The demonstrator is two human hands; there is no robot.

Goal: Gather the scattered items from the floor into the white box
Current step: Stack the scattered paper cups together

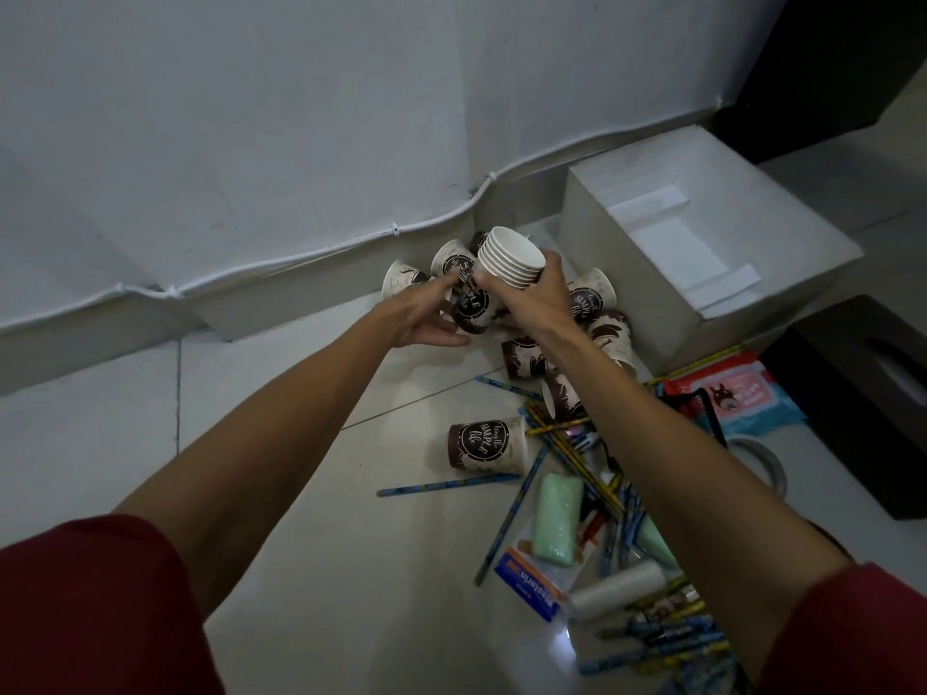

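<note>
White-rimmed stack of nested cups [511, 263] gripped in right hand [539, 301], raised near the wall [251, 117]. Left hand [426, 316] curled round one printed cup [471, 306] just beside the stack. Seemingly midway through nesting cups before boxing them. Next: seat that cup squarely on the stack, then carry all across to the white box [602, 273], open on the floor [301, 393] at right. Brown-and-cream print, thin paper, probably easily crushed. Pencils [446, 486] and green packets [557, 519] not yet gathered.
</note>
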